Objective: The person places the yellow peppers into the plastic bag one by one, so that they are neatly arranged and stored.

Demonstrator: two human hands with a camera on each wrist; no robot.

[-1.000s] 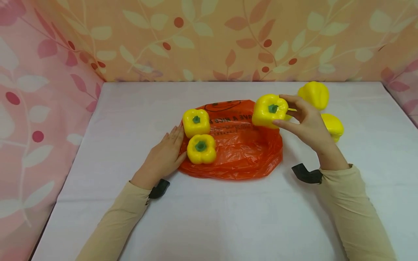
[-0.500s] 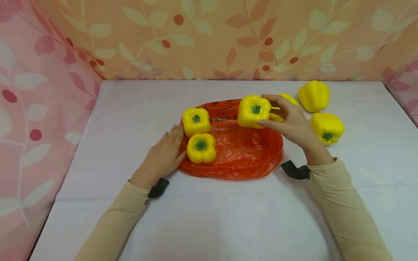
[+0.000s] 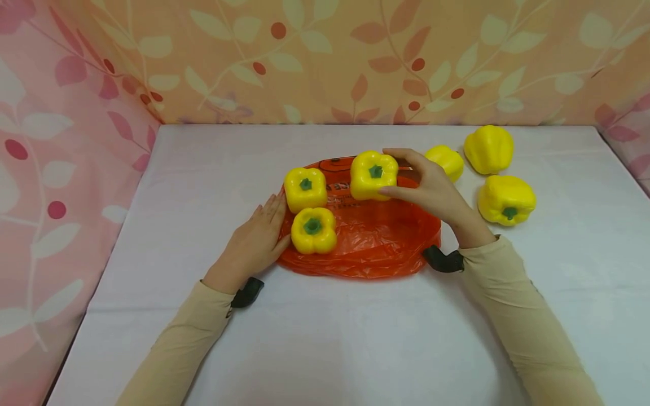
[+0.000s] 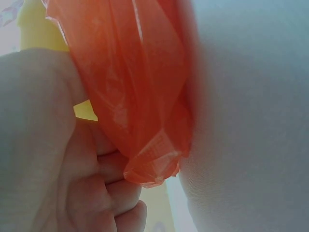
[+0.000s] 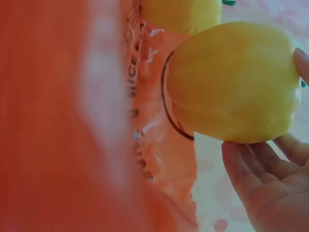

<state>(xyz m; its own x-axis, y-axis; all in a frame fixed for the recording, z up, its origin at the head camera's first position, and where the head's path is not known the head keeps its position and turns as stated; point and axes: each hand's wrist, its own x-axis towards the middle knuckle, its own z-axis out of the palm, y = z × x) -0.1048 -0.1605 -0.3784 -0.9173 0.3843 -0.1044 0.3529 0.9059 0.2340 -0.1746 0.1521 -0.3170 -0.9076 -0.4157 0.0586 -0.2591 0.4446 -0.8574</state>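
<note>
My right hand (image 3: 431,186) holds a yellow bell pepper (image 3: 373,183) between thumb and fingers over the red plastic bag (image 3: 376,242), its green stem facing the head camera. In the right wrist view, fingers (image 5: 241,174) lie along one side of that pepper and the thumb lies on the other. Two more yellow peppers, an upper one (image 3: 304,194) and a lower one (image 3: 316,239), stand on the bag's left part. Beside them my left hand (image 3: 254,239) rests at the bag's left edge with fingers extended. In the left wrist view, red plastic (image 4: 130,82) hides some fingertips.
Three yellow peppers lie right of the bag: one (image 3: 447,162) behind my right hand, one (image 3: 488,149) farther back and one (image 3: 506,200) nearer. A white cloth (image 3: 325,338) covers the table. Patterned fabric (image 3: 325,67) stands along the back and sides.
My right hand has carried the pepper leftward over the bag, closer to the two standing peppers. More of the peppers on the right now shows. My left hand has stayed in place.
</note>
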